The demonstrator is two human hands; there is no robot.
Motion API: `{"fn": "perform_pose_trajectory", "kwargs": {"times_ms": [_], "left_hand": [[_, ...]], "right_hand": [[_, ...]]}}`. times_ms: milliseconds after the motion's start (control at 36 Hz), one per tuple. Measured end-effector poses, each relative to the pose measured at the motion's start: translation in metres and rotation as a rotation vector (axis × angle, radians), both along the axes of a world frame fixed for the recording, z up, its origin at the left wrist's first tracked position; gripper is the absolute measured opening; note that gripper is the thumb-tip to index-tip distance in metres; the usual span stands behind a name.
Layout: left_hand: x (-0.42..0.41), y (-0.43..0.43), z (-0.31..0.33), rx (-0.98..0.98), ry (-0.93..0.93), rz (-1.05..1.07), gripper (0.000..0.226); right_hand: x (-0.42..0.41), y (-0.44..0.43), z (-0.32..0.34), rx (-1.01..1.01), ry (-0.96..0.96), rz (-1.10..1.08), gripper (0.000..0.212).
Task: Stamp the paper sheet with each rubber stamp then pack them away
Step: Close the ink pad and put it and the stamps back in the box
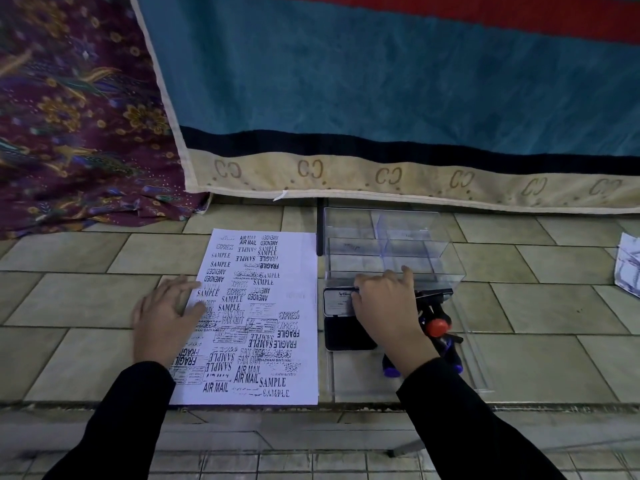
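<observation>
Tiled floor (86,296), rug (346,81) beyond paper sheet (256,306)

Background: teal cloth (381,81) hangs across the upper frame, with a red band (485,12) at the top. Below the teal runs a navy stripe (346,143), then a beige border (346,178) printed with repeating "CC" marks. The hem reaches the tiled floor (86,306).

Left: purple floral cloth (69,116), bunched on the tiles, partly under the teal cloth's edge.

Far right edge: crumpled white paper (628,268) with ink marks, cut off by the frame.

Thin black rod (319,226) stands below the hem.
</observation>
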State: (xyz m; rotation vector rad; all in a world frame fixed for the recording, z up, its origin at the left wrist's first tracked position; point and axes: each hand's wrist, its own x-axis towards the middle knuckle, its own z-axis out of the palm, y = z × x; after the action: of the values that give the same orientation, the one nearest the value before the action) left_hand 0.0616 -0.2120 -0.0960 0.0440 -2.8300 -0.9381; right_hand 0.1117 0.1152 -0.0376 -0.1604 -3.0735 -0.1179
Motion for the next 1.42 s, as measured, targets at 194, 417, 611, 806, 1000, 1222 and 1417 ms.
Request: {"fn": "perform_pose_trajectory", "kwargs": {"times_ms": [194, 417, 611, 806, 1000, 1222, 1417], "left_hand": [[-0.007, -0.007, -0.002, 0.017, -0.041, -0.046, 0.046], [-0.004, -0.005, 0.0, 0.081, -0.009, -0.024, 0.042], [-0.006, -0.003, -0.001, 0.354, 0.032, 0.029, 0.041], [0.012, 0.025, 0.021, 0.317, 0.185, -0.054, 0.028], [0.056, 0.091, 0.032, 0.149, -0.018, -0.453, 0.062], [0.066, 0.139, 0.019, -0.136, -0.06, -0.606, 0.106], [0.055, 0.142, 0.01, -0.218, -0.071, -0.648, 0.095]], "right_hand": [[-0.002, -0.005, -0.005, -0.033, 0.087, -0.025, 0.015], [-0.004, -0.006, -0.006, 0.048, 0.003, 0.044, 0.02], [-0.004, -0.007, -0.003, 0.084, 0.027, 0.043, 0.025], [-0.003, -0.012, 0.003, 0.127, 0.04, 0.036, 0.021], [0.0, -0.009, 0.01, 0.091, 0.069, 0.062, 0.014], [0.017, 0.002, 0.029, -0.133, 0.129, 0.139, 0.005], [0.031, 0.014, 0.042, -0.257, -0.011, 0.268, 0.006]]}}
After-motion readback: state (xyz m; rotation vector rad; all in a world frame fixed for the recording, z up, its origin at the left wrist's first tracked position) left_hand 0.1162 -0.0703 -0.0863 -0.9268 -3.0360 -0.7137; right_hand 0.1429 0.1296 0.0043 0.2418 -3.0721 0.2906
